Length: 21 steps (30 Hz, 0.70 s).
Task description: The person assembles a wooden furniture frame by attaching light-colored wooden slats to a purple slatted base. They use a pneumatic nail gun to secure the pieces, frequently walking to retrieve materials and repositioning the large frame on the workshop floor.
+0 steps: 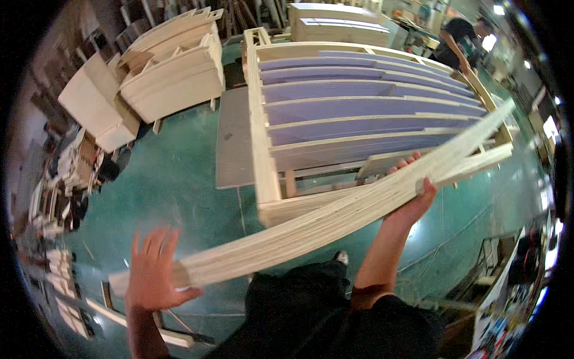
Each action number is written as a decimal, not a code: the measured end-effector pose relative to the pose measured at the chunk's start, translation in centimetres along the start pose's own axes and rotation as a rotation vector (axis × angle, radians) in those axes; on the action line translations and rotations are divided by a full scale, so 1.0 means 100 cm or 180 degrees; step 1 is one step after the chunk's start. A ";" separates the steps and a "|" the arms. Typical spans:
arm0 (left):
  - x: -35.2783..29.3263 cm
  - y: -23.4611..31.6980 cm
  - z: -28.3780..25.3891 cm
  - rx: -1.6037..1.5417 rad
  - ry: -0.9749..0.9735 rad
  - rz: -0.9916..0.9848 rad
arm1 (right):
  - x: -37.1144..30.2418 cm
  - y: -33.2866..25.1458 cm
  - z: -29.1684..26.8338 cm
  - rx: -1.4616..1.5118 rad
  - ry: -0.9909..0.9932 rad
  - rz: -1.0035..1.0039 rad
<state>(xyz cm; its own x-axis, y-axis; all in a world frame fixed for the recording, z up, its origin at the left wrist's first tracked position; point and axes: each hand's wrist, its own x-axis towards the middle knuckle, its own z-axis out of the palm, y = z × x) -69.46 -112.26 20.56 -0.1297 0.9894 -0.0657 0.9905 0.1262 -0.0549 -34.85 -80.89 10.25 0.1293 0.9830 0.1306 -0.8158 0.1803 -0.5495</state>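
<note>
A long pale wooden beam (305, 230) with a layered, plywood-like grain slants across in front of me, its right end raised. From below, my right hand (412, 203) is closed round it, thumb on the near side and fingertips showing on the far side. At the lower left end, my left hand (156, 272) lies against the wood with its fingers stretched and spread. Past the beam stands a big wooden frame (272, 179) with several slats edge-up over purplish-grey panels. The beam hides part of the frame's near corner.
Wooden boxes (173, 84) stand at the far left, and a grey sheet (234, 137) lies beside the frame. Timber pieces (110, 314) lie on the green floor (161, 173) at lower left. Another person (463, 45) leans at the frame's far right corner. A cluttered bench (490, 311) is at lower right.
</note>
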 end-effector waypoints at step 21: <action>0.225 -0.422 0.100 -0.1164 0.0305 -0.0207 | 0.159 0.459 0.238 -0.1090 0.1159 0.0735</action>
<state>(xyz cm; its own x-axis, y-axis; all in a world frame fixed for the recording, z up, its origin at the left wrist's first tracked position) -114.64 -96.08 11.47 -0.2052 0.9785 0.0207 0.9335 0.1893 0.3044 -83.68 -57.87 6.74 0.2050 0.9362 -0.2856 -0.6238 -0.0999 -0.7752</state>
